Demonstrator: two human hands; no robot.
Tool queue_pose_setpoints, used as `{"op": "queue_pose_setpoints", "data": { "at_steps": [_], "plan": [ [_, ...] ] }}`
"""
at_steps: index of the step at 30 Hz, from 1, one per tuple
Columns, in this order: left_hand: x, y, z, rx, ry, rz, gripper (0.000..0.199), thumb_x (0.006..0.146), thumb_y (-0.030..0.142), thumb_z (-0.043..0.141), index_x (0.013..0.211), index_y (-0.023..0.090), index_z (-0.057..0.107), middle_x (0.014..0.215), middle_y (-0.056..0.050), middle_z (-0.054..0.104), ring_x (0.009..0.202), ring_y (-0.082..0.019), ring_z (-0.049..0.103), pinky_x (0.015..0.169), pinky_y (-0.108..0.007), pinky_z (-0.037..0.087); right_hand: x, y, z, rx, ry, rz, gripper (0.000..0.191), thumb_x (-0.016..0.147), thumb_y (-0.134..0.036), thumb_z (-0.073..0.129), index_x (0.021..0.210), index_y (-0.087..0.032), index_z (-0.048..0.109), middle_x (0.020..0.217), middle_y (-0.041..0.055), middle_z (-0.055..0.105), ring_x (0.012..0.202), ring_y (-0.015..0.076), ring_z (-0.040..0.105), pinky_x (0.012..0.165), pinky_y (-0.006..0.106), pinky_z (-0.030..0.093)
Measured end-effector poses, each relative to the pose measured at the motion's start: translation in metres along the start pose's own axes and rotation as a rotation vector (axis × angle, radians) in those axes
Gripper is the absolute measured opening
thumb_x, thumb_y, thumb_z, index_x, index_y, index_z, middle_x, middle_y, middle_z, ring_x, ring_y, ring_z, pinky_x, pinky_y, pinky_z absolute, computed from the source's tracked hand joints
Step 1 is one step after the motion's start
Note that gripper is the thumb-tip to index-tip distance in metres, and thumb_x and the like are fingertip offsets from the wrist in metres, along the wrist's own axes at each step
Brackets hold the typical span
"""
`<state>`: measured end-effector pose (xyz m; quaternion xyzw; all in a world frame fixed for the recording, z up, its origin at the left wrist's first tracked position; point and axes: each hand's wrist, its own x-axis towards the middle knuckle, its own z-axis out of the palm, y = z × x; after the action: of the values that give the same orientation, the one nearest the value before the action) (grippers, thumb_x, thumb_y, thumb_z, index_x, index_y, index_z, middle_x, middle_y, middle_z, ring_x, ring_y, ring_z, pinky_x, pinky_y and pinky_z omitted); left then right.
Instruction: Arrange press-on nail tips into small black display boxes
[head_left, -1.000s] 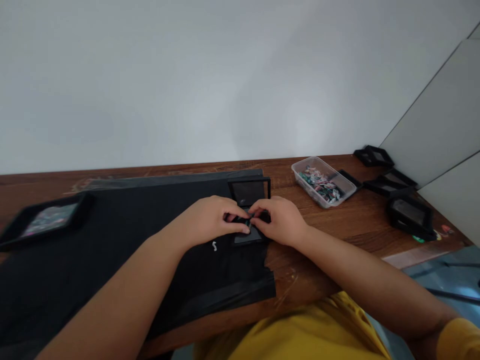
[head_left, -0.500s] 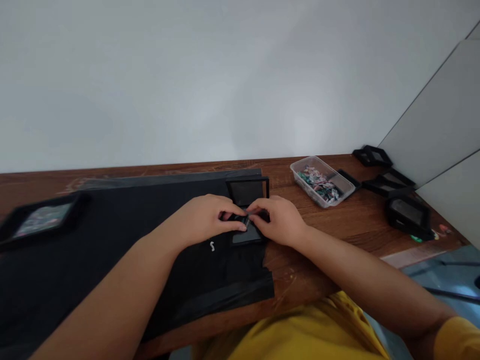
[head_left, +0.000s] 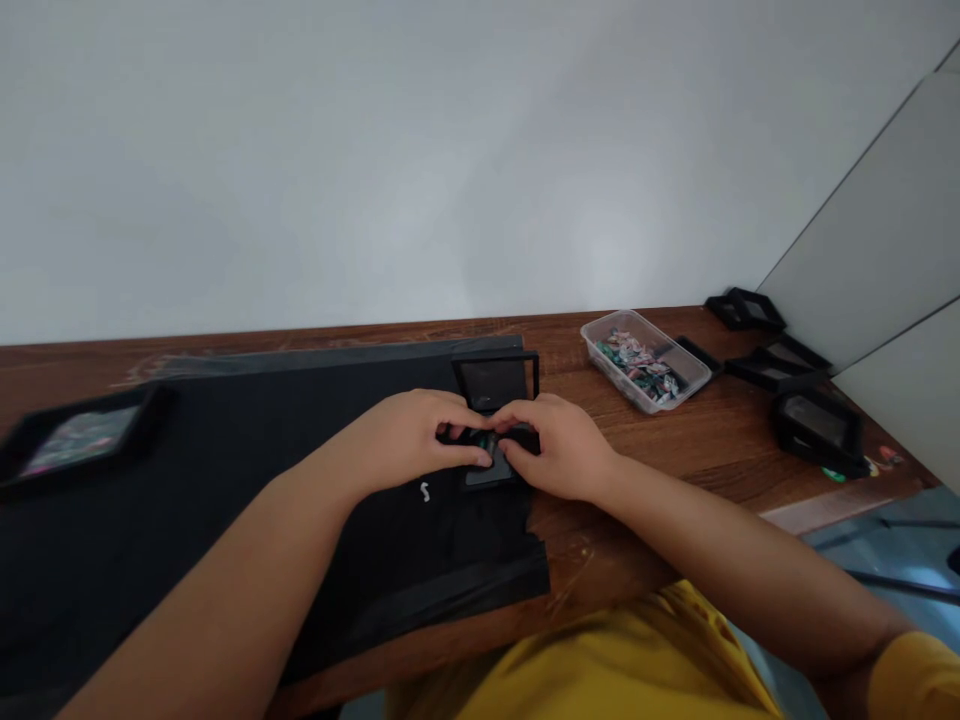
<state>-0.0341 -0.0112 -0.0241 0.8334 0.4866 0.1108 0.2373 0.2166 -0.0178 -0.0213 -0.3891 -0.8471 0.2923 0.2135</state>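
Note:
A small black hinged case [head_left: 489, 477] lies opened on the black mat, its windowed lid [head_left: 495, 383] tilted up at the back. My left hand [head_left: 420, 432] reaches over it from the left, thumb and fingers curled in toward the middle. From the other side my right hand [head_left: 564, 445] meets it, with thumb and index finger bent close together. Between the fingertips sits a small dark, greenish piece [head_left: 491, 441], mostly hidden, whose kind I cannot make out. A curled white scrap [head_left: 425, 491] rests on the mat beside my left hand.
Right of the case, a clear plastic tub [head_left: 646, 362] holds many small shiny colourful pieces. Several black cases [head_left: 817, 425] lie near the right wall. At far left is another black case [head_left: 82, 440] with colourful contents. The black mat [head_left: 247, 420] covers part of the wooden table [head_left: 720, 440].
My fingertips have shifted slightly over the case, and a dark greenish piece shows between them where a paler glint showed before. The case, tub and scrap stay in place.

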Motion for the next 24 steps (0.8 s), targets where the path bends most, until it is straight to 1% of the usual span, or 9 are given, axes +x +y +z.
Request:
{"op": "queue_pose_setpoints", "data": {
  "at_steps": [3,6,10,13,15,16,19,21,24],
  "plan": [
    [0.001,0.001,-0.002,-0.030,-0.031,-0.016,0.047,0.090,0.074,0.076,0.111,0.035,0.091,0.092,-0.004,0.078,0.084,-0.023,0.071,0.074,-0.031,0.047,-0.004,-0.002,-0.001,0.025,0.091,-0.088,0.025,0.096,-0.018,0.072,0.120,-0.023,0.077,0.124,0.0069,0.085,0.119,0.0267,0.074,0.108,0.043,0.055],
    [0.002,0.000,-0.002,-0.043,-0.033,-0.043,0.053,0.087,0.075,0.079,0.121,0.036,0.090,0.090,-0.003,0.077,0.080,-0.022,0.069,0.073,-0.031,0.048,-0.008,-0.005,-0.006,0.037,0.243,-0.202,0.025,0.100,-0.025,0.068,0.123,-0.024,0.076,0.129,0.0096,0.081,0.124,0.0273,0.073,0.113,0.045,0.055],
    [0.003,-0.001,0.001,-0.074,-0.044,-0.089,0.062,0.084,0.080,0.079,0.125,0.035,0.089,0.084,-0.002,0.073,0.074,-0.020,0.064,0.070,-0.030,0.047,-0.008,-0.004,-0.030,-0.005,0.496,-0.288,0.021,0.104,-0.032,0.062,0.121,-0.026,0.075,0.123,0.0105,0.080,0.119,0.0271,0.073,0.107,0.046,0.058],
    [0.004,-0.001,0.002,-0.080,-0.047,-0.119,0.064,0.084,0.081,0.079,0.126,0.034,0.089,0.084,-0.001,0.071,0.072,-0.018,0.060,0.068,-0.029,0.045,-0.003,0.010,-0.060,-0.084,0.749,-0.259,0.022,0.105,-0.036,0.062,0.120,-0.024,0.073,0.116,0.0112,0.079,0.109,0.0275,0.072,0.097,0.045,0.060],
    [0.003,-0.001,0.002,-0.076,-0.052,-0.132,0.064,0.085,0.081,0.078,0.127,0.034,0.089,0.084,-0.001,0.070,0.071,-0.018,0.057,0.066,-0.028,0.043,0.001,0.026,-0.080,-0.157,0.851,-0.132,0.024,0.103,-0.036,0.062,0.120,-0.023,0.073,0.119,0.0120,0.078,0.107,0.0279,0.072,0.095,0.045,0.059],
    [0.003,0.000,0.002,-0.075,-0.053,-0.137,0.063,0.085,0.081,0.077,0.127,0.034,0.089,0.083,-0.001,0.070,0.070,-0.018,0.057,0.066,-0.028,0.042,0.002,0.036,-0.089,-0.198,0.841,-0.033,0.024,0.102,-0.035,0.063,0.120,-0.024,0.073,0.119,0.0114,0.078,0.106,0.0279,0.072,0.094,0.045,0.059],
    [0.002,0.001,0.002,-0.070,-0.045,-0.145,0.061,0.086,0.079,0.076,0.126,0.035,0.090,0.083,-0.002,0.069,0.071,-0.018,0.057,0.066,-0.028,0.042,0.004,0.062,-0.107,-0.272,0.658,0.257,0.024,0.097,-0.029,0.068,0.119,-0.022,0.076,0.110,0.0102,0.082,0.098,0.0281,0.073,0.091,0.045,0.058],
    [0.002,0.001,0.002,-0.063,-0.042,-0.140,0.060,0.086,0.079,0.076,0.125,0.036,0.090,0.082,-0.001,0.068,0.071,-0.018,0.057,0.066,-0.028,0.042,0.004,0.072,-0.110,-0.307,0.514,0.361,0.025,0.094,-0.024,0.070,0.118,-0.021,0.078,0.110,0.0104,0.084,0.097,0.0285,0.075,0.090,0.044,0.057],
    [0.002,0.003,0.001,-0.056,-0.052,-0.137,0.060,0.084,0.079,0.078,0.125,0.037,0.090,0.083,-0.001,0.069,0.071,-0.018,0.059,0.067,-0.028,0.044,0.005,0.078,-0.108,-0.352,0.341,0.429,0.032,0.091,-0.020,0.074,0.122,-0.022,0.078,0.118,0.0110,0.086,0.108,0.0324,0.078,0.094,0.046,0.058]
  ]
}}
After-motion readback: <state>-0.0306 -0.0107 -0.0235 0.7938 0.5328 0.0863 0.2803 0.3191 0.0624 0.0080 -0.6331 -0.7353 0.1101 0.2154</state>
